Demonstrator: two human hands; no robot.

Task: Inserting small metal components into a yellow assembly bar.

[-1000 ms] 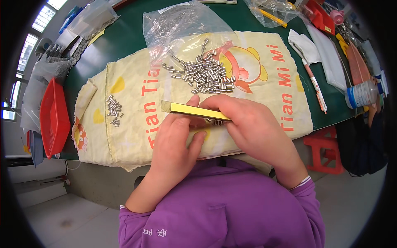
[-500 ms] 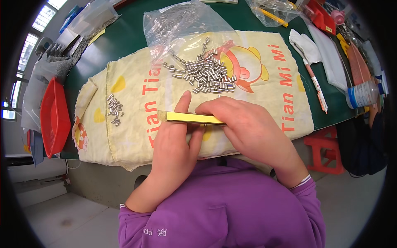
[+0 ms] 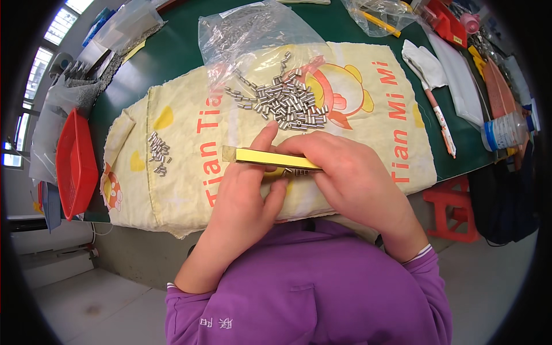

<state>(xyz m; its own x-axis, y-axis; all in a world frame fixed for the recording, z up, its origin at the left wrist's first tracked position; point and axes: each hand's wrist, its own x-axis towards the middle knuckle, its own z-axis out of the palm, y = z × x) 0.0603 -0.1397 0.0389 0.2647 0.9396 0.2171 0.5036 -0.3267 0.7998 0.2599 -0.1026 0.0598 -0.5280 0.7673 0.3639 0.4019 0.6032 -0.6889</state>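
1. Head view: a flat yellow bar is held level over the near half of a printed cloth sack spread on the green worktop.
2. The bar's left part is pinched by the left hand, fingers closed on it; its right end is covered by the right hand, fingers clamped over it.
3. A heap of small metal cylinders lies just beyond the hands; a smaller cluster sits apart near the sack's left edge.
4. Bare sack is seen between cluster and hands.
5. A red basket stands at the worktop's left edge, and a clear plastic bag overlaps the sack's far edge.
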